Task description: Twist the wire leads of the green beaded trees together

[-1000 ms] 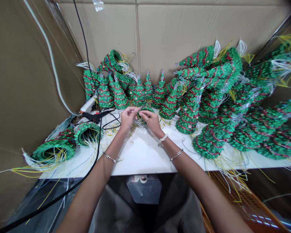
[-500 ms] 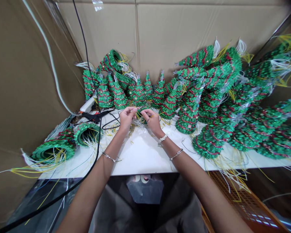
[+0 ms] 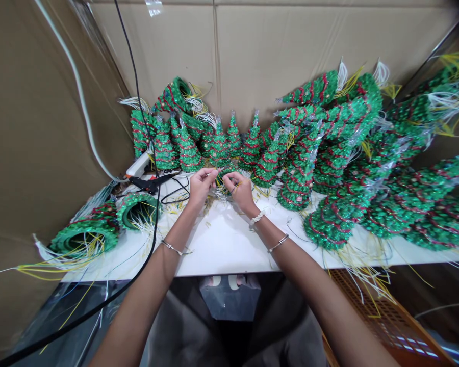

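A green tinsel Christmas tree (image 3: 226,176) sits directly ahead of the hands, just beyond them, and the hands partly hide it. It seems to lie with its open base toward the person and its long axis running away from them, but the angle is hard to confirm. A bundle of thin wires (image 3: 221,190) spills from it into the gap between the hands, which are close together but not touching.

The left hand (image 3: 201,186) is curled closed, its fingertips (image 3: 213,174) pinched together at the near side of the tree, though what they grip is too small to tell. The right hand (image 3: 241,191) is also curled, its fingertips (image 3: 234,188) pinching a thin yellow wire. Neither hand looks clearly nearer to the tree.

Both forearms rest angled inward over a white tabletop (image 3: 222,244), scattered with wire clippings. A black cable (image 3: 134,76) crosses the left side, and a white-and-black tool (image 3: 141,173) lies left of the hands. Two tinsel trees (image 3: 137,211) lie on their sides further left, with wires trailing from their open bases. Upright trees (image 3: 219,147) line up beyond the hands, and a large heap of tinsel trees (image 3: 340,168) rises to the right against a cardboard wall (image 3: 290,56).
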Demonstrator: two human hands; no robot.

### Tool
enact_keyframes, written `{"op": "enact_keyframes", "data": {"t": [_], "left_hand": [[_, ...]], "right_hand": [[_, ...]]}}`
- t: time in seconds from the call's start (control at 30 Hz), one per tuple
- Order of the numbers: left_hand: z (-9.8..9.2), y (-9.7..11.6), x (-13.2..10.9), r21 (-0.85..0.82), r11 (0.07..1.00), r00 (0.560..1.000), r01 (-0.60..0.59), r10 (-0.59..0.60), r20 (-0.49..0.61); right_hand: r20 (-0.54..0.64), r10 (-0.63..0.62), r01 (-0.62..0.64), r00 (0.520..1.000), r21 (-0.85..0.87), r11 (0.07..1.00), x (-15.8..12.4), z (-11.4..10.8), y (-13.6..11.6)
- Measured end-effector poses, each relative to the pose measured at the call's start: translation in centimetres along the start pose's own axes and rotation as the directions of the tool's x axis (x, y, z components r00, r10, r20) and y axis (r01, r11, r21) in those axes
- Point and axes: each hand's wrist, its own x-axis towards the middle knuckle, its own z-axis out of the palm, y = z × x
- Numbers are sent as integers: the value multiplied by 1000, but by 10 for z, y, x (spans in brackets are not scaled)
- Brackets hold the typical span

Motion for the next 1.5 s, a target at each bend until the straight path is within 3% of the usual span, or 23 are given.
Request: {"op": "enact_keyframes", "data": {"t": [0.27, 0.43, 0.6, 0.9, 1.1, 1.5], "left_hand": [[2, 2, -1, -6, 1000, 999, -28, 28, 30], [-4, 2, 3, -53, 999, 1000, -11, 9, -27], [-12, 0, 10, -74, 997, 996, 32, -38, -78], [-10, 4, 7, -20, 1000, 999, 21, -20, 27], [-4, 8, 3, 39, 998, 997, -48, 45, 70], [-2, 4, 2, 18, 999, 999, -45, 45, 11]], "right_hand": [[16, 0, 0, 1000, 39, 999, 1, 0, 0], [71, 78, -94, 994, 246, 965, 5, 1, 1], [72, 72, -96, 995, 419, 903, 7, 3, 5], [132, 98, -124, 986, 200, 972, 7, -4, 2], [182, -23, 28, 983, -24, 999, 9, -7, 6], [51, -107, 103, 993, 79, 992, 6, -4, 0]]}}
